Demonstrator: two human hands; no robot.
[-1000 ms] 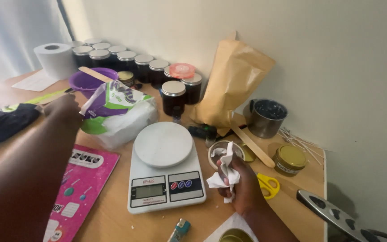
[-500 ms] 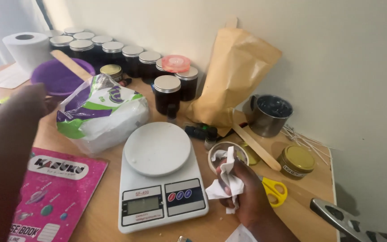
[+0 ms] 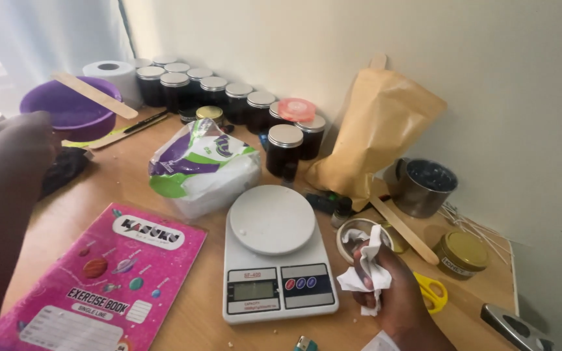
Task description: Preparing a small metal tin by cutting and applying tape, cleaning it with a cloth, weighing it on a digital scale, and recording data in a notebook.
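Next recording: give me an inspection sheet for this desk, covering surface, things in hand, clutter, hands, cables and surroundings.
Surface: wooden desk, crowded.
Things in hand: crumpled white tissue, held over a small round tin.
Clutter: white kitchen scale; pink exercise book; tissue pack; row of dark jars; brown paper bag; purple bowl with a wooden stick across it; toilet roll; metal cup; gold-lidded tin; yellow scissors.
Hands: right hand closed on the tissue; left hand raised near the bowl, blurred, grip unclear.
Cables: nothing seen.
Surroundings: cream wall, curtain at left.
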